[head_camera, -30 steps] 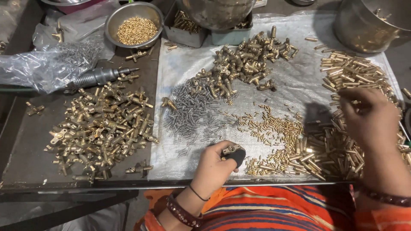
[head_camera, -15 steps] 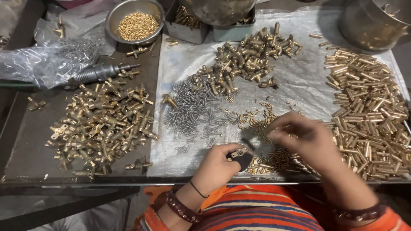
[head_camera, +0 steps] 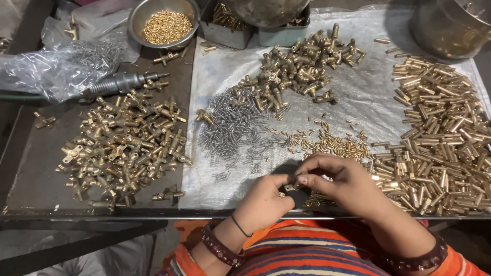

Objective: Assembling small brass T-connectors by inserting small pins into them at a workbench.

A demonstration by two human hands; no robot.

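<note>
Shiny brass tubes (head_camera: 440, 138) lie heaped at the right of a crinkled white sheet (head_camera: 358, 97), thin grey steel springs (head_camera: 230, 133) spread at its middle; knobbly brass fittings (head_camera: 123, 148) pile on the dark table (head_camera: 30, 179). At the near edge the left hand (head_camera: 266, 202) curls nearly closed around a small brass piece (head_camera: 290, 187); the right hand (head_camera: 342, 181) pinches narrow, fingertips touching that piece.

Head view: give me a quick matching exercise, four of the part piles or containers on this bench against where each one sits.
Things:
1. round steel bowl of small brass bits
2. pile of brass tubes
3. grey springs
4. pile of brass fittings

Places:
A. right side of the white sheet
B. dark tray on the left
C. far edge, left of centre
D. left part of the white sheet

Pairs: 1-C, 2-A, 3-D, 4-B
</note>
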